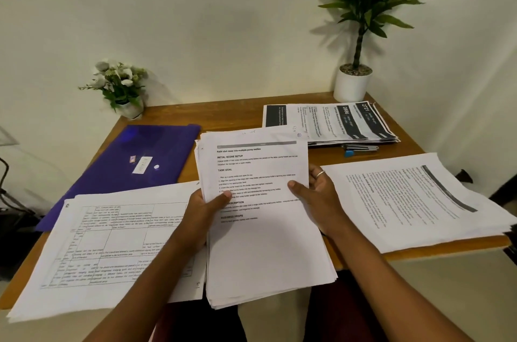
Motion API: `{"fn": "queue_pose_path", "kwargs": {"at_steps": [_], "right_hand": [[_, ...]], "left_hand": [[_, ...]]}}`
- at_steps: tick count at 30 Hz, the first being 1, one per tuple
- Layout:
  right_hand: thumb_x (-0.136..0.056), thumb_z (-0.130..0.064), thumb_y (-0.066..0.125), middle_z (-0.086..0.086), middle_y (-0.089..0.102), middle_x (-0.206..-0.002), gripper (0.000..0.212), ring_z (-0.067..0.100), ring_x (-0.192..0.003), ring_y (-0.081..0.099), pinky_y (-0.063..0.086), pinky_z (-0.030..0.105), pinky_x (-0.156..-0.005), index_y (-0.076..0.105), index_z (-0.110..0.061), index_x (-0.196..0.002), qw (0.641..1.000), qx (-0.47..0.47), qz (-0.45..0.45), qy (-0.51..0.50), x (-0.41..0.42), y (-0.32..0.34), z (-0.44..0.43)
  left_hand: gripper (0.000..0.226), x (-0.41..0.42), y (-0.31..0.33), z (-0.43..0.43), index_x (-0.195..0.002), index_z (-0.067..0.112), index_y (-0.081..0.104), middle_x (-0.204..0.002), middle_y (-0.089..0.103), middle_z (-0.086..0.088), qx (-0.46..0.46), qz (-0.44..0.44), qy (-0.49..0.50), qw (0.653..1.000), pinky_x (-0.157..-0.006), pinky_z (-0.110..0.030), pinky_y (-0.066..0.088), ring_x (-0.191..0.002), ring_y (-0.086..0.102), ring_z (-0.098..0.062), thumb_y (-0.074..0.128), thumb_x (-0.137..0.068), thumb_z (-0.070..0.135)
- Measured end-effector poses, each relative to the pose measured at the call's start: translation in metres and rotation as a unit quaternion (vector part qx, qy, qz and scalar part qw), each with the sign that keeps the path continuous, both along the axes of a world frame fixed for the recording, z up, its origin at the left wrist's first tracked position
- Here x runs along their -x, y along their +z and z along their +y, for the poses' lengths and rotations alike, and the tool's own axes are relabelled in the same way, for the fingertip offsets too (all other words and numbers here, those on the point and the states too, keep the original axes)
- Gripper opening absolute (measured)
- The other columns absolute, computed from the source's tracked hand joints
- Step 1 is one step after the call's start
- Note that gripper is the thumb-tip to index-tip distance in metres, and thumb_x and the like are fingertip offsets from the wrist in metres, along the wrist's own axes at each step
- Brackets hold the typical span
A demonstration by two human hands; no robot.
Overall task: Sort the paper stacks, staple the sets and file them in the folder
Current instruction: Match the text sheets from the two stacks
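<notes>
Thick printed paper stack (263, 229), edges uneven

Office corner: wooden desk (237, 113), paper stacks (414, 201), folder (134, 162).

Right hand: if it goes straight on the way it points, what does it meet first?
The held paper stack, which the right hand holds; past it, likely the dark-printed stack, though depth is unclear.
</notes>
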State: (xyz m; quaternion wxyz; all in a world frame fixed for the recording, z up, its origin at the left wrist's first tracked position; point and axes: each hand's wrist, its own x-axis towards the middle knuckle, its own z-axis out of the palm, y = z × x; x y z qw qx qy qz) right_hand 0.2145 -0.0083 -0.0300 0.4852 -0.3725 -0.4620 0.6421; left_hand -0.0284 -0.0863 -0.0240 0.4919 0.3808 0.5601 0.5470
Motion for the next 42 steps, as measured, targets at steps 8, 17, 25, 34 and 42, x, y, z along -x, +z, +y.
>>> {"fn": "queue_pose_path", "kwargs": {"at_steps": [8, 17, 25, 34, 42], "right_hand": [[-0.067, -0.032, 0.092, 0.01, 0.07, -0.128, 0.08, 0.031, -0.12, 0.066, 0.054, 0.049, -0.098, 0.05, -0.014, -0.132, 1.0, 0.002, 0.02, -0.02, 0.003, 0.001, -0.001], [-0.081, -0.017, 0.085, 0.002, 0.078, -0.091, 0.028, 0.017, -0.087, 0.076, 0.061, 0.031, -0.074, 0.067, -0.012, -0.102, 0.982, -0.007, -0.048, -0.183, -0.001, 0.036, 0.001], [-0.085, -0.019, 0.082, -0.004, 0.074, -0.079, 0.012, -0.003, -0.066, 0.066, 0.047, 0.01, -0.06, 0.072, -0.015, -0.085, 0.964, -0.069, -0.18, -0.184, -0.035, 0.066, 0.0], [-0.099, -0.018, 0.065, 0.005, 0.067, -0.096, 0.01, 0.009, -0.071, 0.058, 0.045, 0.02, -0.055, 0.064, -0.012, -0.106, 0.92, -0.03, -0.345, -0.183, -0.126, 0.066, 0.03], [-0.103, -0.025, 0.057, 0.022, 0.059, -0.136, 0.036, 0.043, -0.126, 0.053, 0.04, 0.049, -0.104, 0.056, -0.008, -0.134, 0.756, -0.045, -0.618, -0.209, -0.159, 0.024, 0.042]], "left_hand": [[0.044, 0.004, 0.008, 0.006, -0.132, 0.017, 0.061, -0.125, 0.072, -0.004, -0.005, -0.013, -0.034, 0.999, -0.096, -0.046, 0.056, -0.112, 0.07, -0.027, 0.068, -0.089, 0.024], [0.037, -0.01, 0.059, 0.022, -0.105, 0.037, 0.062, -0.094, 0.077, 0.019, -0.013, 0.045, -0.029, 0.998, -0.074, -0.031, 0.062, -0.092, 0.075, -0.008, 0.072, -0.091, 0.004], [0.038, -0.028, 0.046, -0.002, -0.124, 0.023, 0.064, -0.119, 0.074, -0.003, 0.079, -0.019, 0.054, 0.995, -0.09, -0.052, 0.059, -0.102, 0.073, -0.028, 0.076, -0.088, 0.029], [0.037, -0.043, 0.015, -0.005, -0.131, 0.015, 0.058, -0.121, 0.067, -0.002, 0.106, 0.131, 0.102, 0.98, -0.068, -0.025, 0.054, -0.082, 0.064, -0.01, 0.066, -0.098, 0.029], [0.039, -0.041, 0.003, -0.005, -0.131, 0.019, 0.057, -0.122, 0.068, -0.002, 0.081, 0.178, 0.096, 0.976, -0.087, -0.043, 0.06, -0.099, 0.069, -0.022, 0.065, -0.098, 0.035]]}}
